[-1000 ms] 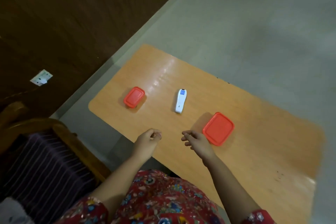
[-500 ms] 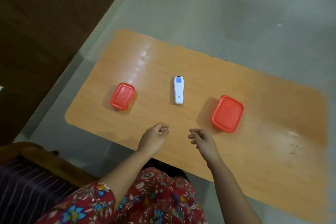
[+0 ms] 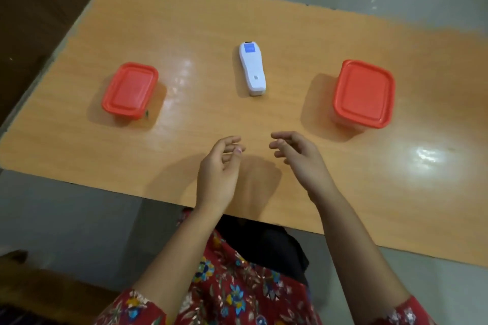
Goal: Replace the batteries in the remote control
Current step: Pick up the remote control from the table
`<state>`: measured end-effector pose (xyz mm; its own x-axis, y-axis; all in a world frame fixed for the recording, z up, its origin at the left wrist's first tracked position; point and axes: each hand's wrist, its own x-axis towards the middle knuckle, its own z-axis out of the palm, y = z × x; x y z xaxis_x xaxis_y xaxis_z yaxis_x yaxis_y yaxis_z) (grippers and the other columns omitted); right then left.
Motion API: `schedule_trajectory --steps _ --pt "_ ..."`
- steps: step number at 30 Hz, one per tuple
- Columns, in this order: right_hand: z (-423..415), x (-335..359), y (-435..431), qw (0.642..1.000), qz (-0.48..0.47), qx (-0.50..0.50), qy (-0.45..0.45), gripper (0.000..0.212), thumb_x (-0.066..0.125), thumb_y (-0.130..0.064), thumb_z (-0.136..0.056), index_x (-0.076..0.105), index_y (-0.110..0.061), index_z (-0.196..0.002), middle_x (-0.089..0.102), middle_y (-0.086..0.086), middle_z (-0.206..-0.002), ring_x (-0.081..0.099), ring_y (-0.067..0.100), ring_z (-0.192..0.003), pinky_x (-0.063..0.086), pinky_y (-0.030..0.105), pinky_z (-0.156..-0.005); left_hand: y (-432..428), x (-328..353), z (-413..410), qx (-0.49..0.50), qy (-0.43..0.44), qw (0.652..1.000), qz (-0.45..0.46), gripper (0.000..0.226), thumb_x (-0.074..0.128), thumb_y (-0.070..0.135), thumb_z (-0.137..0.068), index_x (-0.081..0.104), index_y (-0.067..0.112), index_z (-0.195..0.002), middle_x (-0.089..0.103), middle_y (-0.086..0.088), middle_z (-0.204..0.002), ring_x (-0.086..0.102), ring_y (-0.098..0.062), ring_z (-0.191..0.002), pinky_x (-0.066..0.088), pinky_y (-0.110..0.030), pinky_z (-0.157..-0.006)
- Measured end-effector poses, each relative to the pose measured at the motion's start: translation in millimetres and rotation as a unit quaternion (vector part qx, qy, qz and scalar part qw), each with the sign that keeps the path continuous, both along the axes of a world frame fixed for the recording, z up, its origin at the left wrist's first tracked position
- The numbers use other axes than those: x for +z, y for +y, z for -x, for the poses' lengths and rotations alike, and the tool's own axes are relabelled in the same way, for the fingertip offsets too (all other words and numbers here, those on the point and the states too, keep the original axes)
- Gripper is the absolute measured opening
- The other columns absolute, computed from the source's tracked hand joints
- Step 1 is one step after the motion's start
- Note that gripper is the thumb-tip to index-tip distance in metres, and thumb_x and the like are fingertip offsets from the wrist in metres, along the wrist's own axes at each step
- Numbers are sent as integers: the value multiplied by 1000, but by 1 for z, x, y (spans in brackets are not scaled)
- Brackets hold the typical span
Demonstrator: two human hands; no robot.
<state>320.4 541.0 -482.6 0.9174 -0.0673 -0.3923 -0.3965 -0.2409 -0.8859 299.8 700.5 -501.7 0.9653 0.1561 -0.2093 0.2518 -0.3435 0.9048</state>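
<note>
A white remote control [image 3: 252,68] with a blue patch at its far end lies flat in the middle of the wooden table [image 3: 264,21]. My left hand [image 3: 219,171] and my right hand [image 3: 298,158] hover side by side over the table's near part, a short way in front of the remote. Both hands are empty with loosely curled, parted fingers, palms turned toward each other. Neither touches the remote. No batteries are visible.
A small container with a red lid [image 3: 130,90] stands left of the remote, and a larger one with a red lid [image 3: 363,93] stands to its right. Both are closed. The table's near edge runs just under my wrists; grey floor surrounds the table.
The view has swung and come closer, so the table now lies square in front of me. My hands have loosened from curled to more spread and moved slightly toward the remote.
</note>
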Motion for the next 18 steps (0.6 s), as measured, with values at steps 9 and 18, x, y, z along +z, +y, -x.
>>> schedule_trajectory --steps 9,18 --pt "68 -25 27 992 76 3 -100 16 51 -27 -94 63 -32 -103 67 -10 -101 60 6 -94 48 28 -83 28 -19 51 -3 -77 995 70 20 49 23 -95 58 31 -111 67 14 -99 64 -12 -95 50 -27 -85" --pt "63 -28 43 961 221 -26 -163 20 53 -24 -92 65 -23 -108 67 -8 -108 60 9 -94 50 30 -83 43 3 19 54 -63 982 170 24 47 21 -95 59 19 -115 68 3 -105 63 -19 -99 43 -24 -75"
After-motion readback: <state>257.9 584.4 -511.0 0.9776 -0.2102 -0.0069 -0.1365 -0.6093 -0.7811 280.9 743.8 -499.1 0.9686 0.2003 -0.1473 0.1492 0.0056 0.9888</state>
